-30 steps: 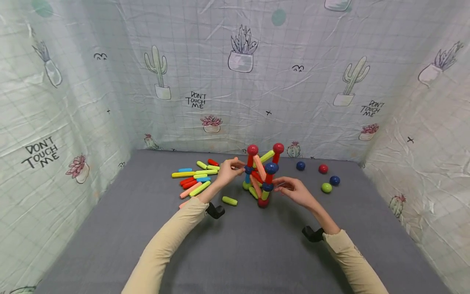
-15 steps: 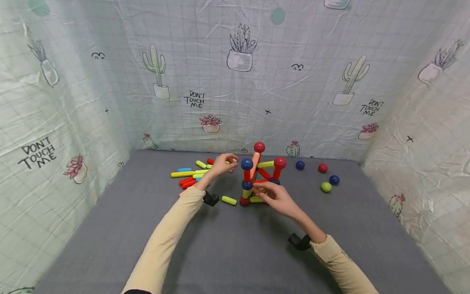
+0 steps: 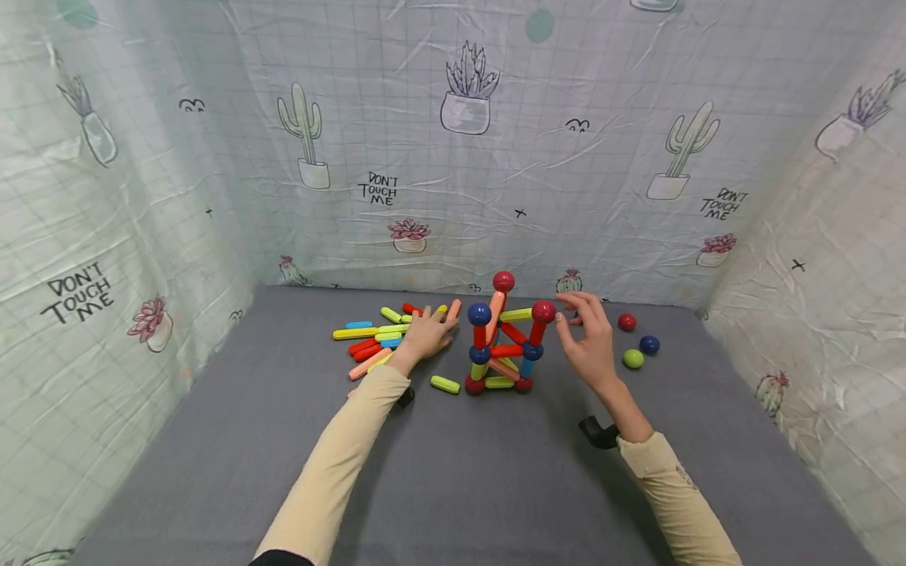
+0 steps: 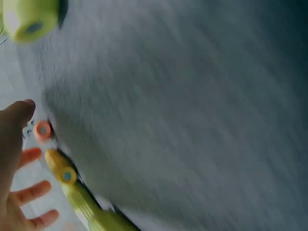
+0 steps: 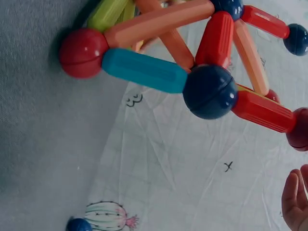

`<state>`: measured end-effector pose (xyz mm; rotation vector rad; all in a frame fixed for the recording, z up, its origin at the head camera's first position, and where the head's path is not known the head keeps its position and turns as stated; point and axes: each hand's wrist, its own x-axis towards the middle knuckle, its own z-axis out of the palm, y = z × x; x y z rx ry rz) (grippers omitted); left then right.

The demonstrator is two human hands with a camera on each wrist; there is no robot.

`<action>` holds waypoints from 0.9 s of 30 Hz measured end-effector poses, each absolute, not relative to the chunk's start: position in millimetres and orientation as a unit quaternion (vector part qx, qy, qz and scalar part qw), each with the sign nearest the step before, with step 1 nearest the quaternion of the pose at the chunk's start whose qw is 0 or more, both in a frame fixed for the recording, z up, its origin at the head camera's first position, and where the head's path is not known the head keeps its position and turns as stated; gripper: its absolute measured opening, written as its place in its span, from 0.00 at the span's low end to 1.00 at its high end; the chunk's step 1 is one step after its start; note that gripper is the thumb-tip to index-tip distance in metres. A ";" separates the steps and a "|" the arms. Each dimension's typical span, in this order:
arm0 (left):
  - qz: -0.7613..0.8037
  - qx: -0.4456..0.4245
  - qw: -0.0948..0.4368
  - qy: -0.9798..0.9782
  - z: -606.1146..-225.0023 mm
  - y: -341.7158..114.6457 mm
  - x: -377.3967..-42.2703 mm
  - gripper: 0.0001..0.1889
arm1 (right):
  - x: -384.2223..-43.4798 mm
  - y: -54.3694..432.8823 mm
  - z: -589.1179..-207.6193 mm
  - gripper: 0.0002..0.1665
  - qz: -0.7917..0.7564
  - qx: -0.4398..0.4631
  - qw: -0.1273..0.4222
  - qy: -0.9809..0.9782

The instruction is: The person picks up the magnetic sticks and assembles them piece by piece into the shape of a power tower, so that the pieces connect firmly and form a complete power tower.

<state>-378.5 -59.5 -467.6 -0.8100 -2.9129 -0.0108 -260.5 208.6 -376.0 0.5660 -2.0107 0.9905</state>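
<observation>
On the grey counter (image 3: 453,479), a rod-and-ball tower (image 3: 506,351) is centred in frame. Right of it, the right grip (image 3: 591,346) is loosely spread, empty; leftward, loose rods (image 3: 388,337) are overhung by the empty, splayed left grip (image 3: 425,336). Rods are best pinched mid-length.

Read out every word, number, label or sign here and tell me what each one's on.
"DON'T TOUCH ME": printed cloth, left side.
"DON'T TOUCH ME": cloth, back, left of centre.
"DON'T TOUCH ME": cloth, towards the right.
"x": several small crosses on the cloth.
Right sleeve: marks near the cuff, too small to read.
Rods and balls: no lettering I can make out.
</observation>
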 end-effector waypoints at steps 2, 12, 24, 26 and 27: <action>0.022 -0.254 0.046 -0.966 -468.3 -53.6 -378.1 0.20 | -261.7 208.5 -377.9 0.16 0.393 0.226 0.382 -0.805; 0.114 -0.219 0.100 -0.964 -465.7 -48.2 -369.5 0.13 | -262.6 206.8 -380.6 0.17 0.395 0.230 0.378 -0.805; -0.131 -0.115 0.192 -0.966 -401.0 -52.4 -358.4 0.12 | -262.6 206.1 -375.0 0.19 0.387 0.236 0.344 -0.822; -0.263 -0.140 0.209 -0.931 -372.3 -49.9 -348.8 0.13 | -262.6 206.7 -374.6 0.19 0.390 0.237 0.343 -0.821; -0.331 -0.165 0.212 -0.904 -359.2 -47.6 -342.3 0.13 | -262.7 206.8 -374.4 0.19 0.390 0.238 0.343 -0.821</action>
